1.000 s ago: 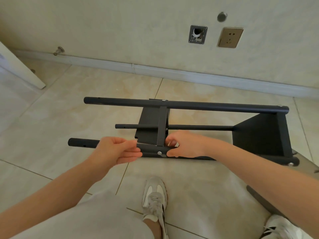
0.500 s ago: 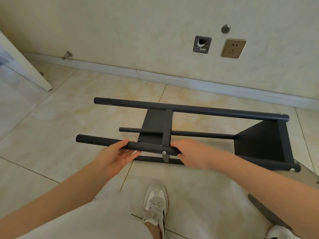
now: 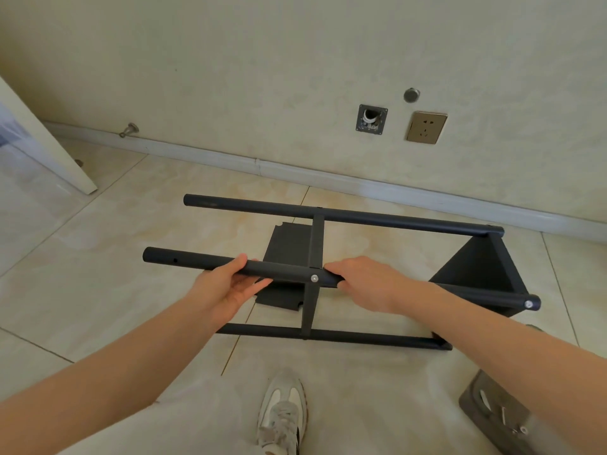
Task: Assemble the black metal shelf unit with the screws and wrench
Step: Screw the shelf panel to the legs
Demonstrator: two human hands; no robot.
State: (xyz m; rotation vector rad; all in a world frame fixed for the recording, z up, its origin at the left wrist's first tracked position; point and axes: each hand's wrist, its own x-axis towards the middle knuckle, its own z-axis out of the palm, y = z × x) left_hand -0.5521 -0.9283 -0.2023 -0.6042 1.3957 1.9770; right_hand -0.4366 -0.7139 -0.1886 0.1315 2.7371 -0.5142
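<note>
From here I count three black poles: a far pole (image 3: 377, 219), a near pole (image 3: 184, 261) and a low pole (image 3: 361, 338). There are two black shelf panels, a middle panel (image 3: 289, 241) and an end panel (image 3: 476, 267). I see two silver screws on the near pole, a middle screw (image 3: 314, 278) and an end screw (image 3: 528, 304). Two hands show, left hand (image 3: 230, 290) and right hand (image 3: 364, 284). Then one shoe (image 3: 282, 415), one grey tray (image 3: 473, 399), one socket (image 3: 426, 127), one open wall box (image 3: 371, 119), one round cap (image 3: 411, 94) and one doorstop (image 3: 129, 129).

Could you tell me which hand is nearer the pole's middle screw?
Right. The right hand grips the pole just beside the screw; the left hand holds it farther along.
</note>
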